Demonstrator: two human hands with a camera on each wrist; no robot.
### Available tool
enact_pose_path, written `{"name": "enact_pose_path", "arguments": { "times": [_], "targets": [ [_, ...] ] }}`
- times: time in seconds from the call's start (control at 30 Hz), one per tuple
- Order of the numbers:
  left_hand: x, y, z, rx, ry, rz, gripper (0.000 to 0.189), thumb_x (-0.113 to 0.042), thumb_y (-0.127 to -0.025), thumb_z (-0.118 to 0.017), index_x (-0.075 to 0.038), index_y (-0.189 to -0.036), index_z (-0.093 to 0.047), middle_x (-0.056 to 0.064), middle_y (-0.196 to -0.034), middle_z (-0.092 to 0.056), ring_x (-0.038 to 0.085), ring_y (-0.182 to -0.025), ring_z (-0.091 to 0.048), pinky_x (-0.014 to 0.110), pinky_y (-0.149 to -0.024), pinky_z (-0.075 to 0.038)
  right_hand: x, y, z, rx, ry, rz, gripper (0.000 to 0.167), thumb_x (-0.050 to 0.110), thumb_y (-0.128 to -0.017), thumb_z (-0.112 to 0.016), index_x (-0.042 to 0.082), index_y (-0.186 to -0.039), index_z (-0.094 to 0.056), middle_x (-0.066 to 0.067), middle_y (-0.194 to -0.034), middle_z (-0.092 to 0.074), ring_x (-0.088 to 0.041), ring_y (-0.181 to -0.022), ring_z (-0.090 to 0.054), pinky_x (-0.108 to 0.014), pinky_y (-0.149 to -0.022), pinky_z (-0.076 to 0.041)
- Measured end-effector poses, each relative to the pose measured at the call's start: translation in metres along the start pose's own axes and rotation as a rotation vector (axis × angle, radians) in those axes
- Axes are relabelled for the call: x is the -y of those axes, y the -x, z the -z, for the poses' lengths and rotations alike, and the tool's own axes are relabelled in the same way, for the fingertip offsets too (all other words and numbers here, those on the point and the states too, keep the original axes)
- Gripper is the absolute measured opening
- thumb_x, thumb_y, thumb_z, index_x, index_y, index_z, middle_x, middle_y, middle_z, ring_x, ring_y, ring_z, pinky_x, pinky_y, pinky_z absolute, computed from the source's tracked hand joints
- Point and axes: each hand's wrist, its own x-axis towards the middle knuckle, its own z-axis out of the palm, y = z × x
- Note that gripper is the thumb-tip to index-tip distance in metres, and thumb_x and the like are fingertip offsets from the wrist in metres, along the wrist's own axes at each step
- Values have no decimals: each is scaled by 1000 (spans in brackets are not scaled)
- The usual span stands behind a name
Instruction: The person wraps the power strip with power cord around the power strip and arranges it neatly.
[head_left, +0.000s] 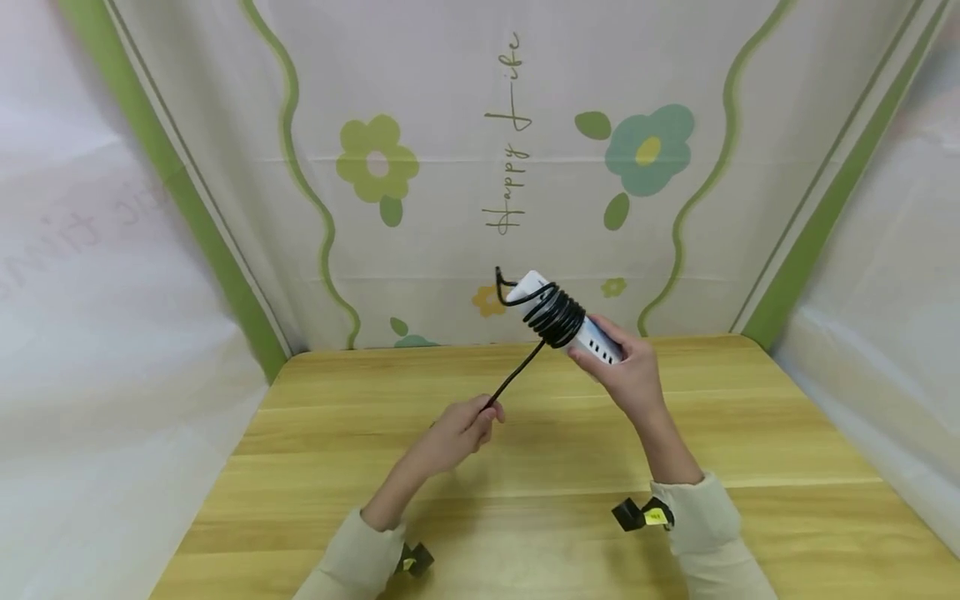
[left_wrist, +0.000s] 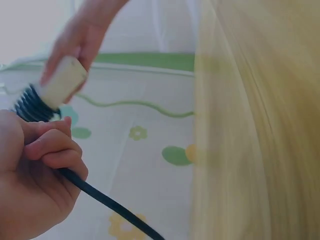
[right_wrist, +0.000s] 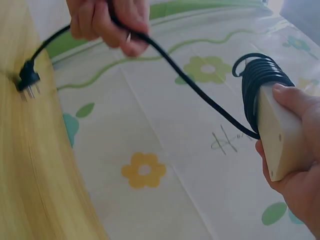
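A white power strip [head_left: 602,343] is held up over the far part of the table, tilted, by my right hand [head_left: 628,371]. Several turns of its black cord [head_left: 555,317] are wound round its body, and a loose loop sticks out past the far end. My left hand [head_left: 457,433] grips the cord's free stretch, which runs taut from the coil down to the fingers. In the right wrist view the black plug [right_wrist: 29,79], pins showing, dangles past my left hand near the table. A row of dark ports shows on the strip's side.
Below both hands lies the wooden table [head_left: 525,533]. Behind its far edge hangs a pale flowered cloth [head_left: 450,250], with white cloth walls [head_left: 112,333] at both sides. A small black device [head_left: 630,514] sits by my right cuff.
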Motion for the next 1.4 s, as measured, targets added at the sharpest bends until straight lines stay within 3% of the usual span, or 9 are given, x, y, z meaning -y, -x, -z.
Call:
{"name": "enact_pose_path", "arguments": {
  "times": [0.17, 0.33, 0.47, 0.6, 0.7, 0.83, 1.03, 1.23, 1.4],
  "targets": [
    [-17, 4, -6, 34, -57, 9, 25, -21, -109, -36, -5, -102, -54, -5, -67, -43, 1, -56, -37, 19, -58, -38, -15, -3, -7, -69, 52, 53, 57, 11, -79, -85, 2, -131, -63, -20, -130, -65, -10, -91, -60, -13, -71, -50],
    [-32, 8, -8, 20, -181, 14, 25, -22, -108, -37, -6, -99, -54, -7, -69, -41, 1, -59, -35, 19, -63, -39, -24, 1, -28, -113, 164, 242, 60, 10, -74, -89, -1, -128, -66, -24, -115, -71, -19, -78, -63, -12, -63, -50],
    [-40, 9, -8, 6, -221, -15, 25, -20, -109, -38, -5, -99, -57, -6, -69, -45, 2, -61, -39, 19, -64, -43, -30, 7, -46, -129, 261, 393, 63, 10, -71, -90, -4, -127, -64, -23, -104, -72, -22, -71, -63, -17, -57, -49],
    [-42, 11, -6, -6, -250, -15, 25, -17, -108, -40, -4, -101, -60, -6, -69, -48, 1, -61, -41, 19, -64, -46, -37, 13, -62, -97, 358, 459, 65, 15, -72, -90, -3, -127, -62, -21, -106, -71, -22, -75, -64, -25, -57, -52],
    [-40, 12, -2, -48, -290, -14, 23, -13, -107, -43, -3, -100, -63, -5, -68, -49, 2, -59, -40, 19, -61, -46, -39, 18, -72, -49, 393, 479, 64, 16, -73, -90, -5, -126, -61, -22, -110, -70, -26, -82, -65, -32, -61, -55],
    [-39, 14, 5, -150, -363, -38, 19, -9, -105, -49, -3, -95, -64, -2, -65, -53, 2, -56, -39, 19, -59, -46, -37, 22, -80, -6, 442, 477, 63, 17, -73, -90, -6, -124, -61, -23, -112, -68, -30, -88, -65, -38, -65, -58],
    [-42, 17, 16, -310, -441, -61, 16, -9, -101, -58, -7, -87, -65, -6, -61, -51, 0, -51, -37, 17, -51, -39, -30, 26, -83, 39, 448, 381, 59, 17, -73, -90, -3, -121, -60, -22, -108, -68, -30, -86, -65, -39, -67, -57],
    [-48, 22, 24, -343, -415, -35, 14, -10, -99, -62, -9, -86, -67, -8, -62, -50, -1, -51, -37, 17, -48, -36, -26, 24, -77, 43, 500, 353, 60, 15, -72, -91, -3, -120, -60, -21, -106, -68, -31, -86, -65, -42, -68, -57],
    [-50, 25, 29, -384, -554, -105, 12, -11, -95, -68, -10, -84, -68, -5, -68, -58, 3, -56, -45, 17, -53, -41, -23, 25, -78, 122, 551, 392, 59, 15, -72, -91, -2, -121, -62, -19, -111, -69, -31, -96, -66, -43, -75, -58]
  ]
}}
